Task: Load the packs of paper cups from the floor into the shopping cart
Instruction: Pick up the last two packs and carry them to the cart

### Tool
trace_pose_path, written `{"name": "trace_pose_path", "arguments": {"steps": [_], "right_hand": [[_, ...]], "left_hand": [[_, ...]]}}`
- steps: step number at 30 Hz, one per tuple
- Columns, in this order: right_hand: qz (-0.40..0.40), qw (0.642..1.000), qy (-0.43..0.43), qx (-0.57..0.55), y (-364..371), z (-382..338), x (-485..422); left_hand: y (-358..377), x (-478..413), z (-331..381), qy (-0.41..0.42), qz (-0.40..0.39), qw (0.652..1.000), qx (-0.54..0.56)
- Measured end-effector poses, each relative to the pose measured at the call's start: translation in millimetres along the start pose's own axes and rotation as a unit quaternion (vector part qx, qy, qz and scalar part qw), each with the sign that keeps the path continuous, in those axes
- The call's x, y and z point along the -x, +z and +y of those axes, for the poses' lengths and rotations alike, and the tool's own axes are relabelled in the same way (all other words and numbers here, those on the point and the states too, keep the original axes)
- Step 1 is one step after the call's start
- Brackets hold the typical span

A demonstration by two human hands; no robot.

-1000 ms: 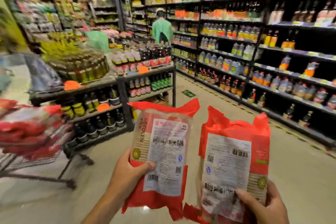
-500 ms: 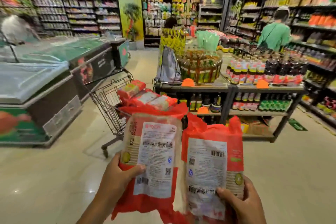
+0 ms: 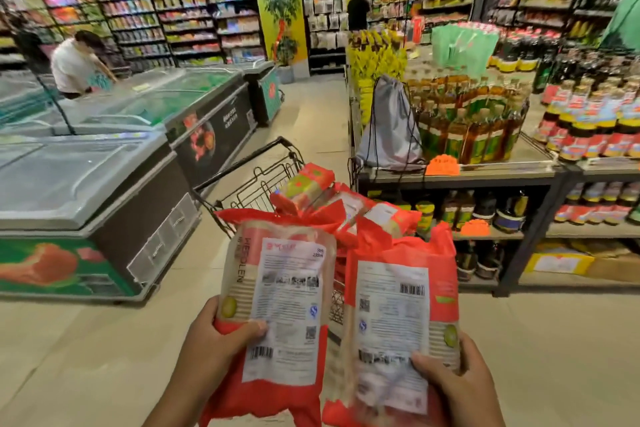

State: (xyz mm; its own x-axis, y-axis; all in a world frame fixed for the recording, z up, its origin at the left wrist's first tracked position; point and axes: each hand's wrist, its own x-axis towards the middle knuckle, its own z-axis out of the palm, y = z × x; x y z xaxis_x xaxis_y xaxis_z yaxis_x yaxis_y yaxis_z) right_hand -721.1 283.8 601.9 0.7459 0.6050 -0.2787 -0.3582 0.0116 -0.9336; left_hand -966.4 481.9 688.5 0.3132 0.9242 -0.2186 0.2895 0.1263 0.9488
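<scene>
Packs grasped in left grip and right grip screen the cart between freezer and shelf.

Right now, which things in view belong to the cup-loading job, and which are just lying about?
Job:
left pack, held by left hand
right pack, held by right hand
shopping cart
loaded packs in the cart

Lying about:
chest freezer
grey drawstring bag
oil bottles
orange price tag
</scene>
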Motion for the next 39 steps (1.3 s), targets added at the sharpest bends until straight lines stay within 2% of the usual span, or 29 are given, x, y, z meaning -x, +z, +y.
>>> {"name": "trace_pose_path", "arguments": {"steps": [7,9,16,24,27,31,36,39], "right_hand": [[0.021,1.000,-0.005,-0.013,89,-26,-131],[0.048,0.999,-0.007,0.013,104,-26,-166],[0.176,0.984,-0.001,-0.001,158,-10,-275],[0.274,0.959,0.067,-0.033,194,-10,-387],[0.300,0.949,0.098,-0.026,192,-5,-420],[0.317,0.938,0.143,-0.013,176,11,-459],[0.309,0.934,0.177,-0.002,170,18,-482],[0.307,0.931,0.197,0.023,166,19,-486]], "left_hand": [[2,-170,39,-0.005,-0.022,1.000,-0.021],[11,-224,43,-0.009,-0.050,0.998,-0.022],[63,-427,45,-0.024,-0.173,0.984,-0.041],[156,-597,30,-0.069,-0.282,0.951,-0.105],[194,-636,4,-0.093,-0.315,0.936,-0.131],[238,-679,-40,-0.076,-0.327,0.927,-0.166],[251,-671,-26,-0.030,-0.293,0.919,-0.262],[254,-670,-28,0.008,-0.293,0.897,-0.329]]}}
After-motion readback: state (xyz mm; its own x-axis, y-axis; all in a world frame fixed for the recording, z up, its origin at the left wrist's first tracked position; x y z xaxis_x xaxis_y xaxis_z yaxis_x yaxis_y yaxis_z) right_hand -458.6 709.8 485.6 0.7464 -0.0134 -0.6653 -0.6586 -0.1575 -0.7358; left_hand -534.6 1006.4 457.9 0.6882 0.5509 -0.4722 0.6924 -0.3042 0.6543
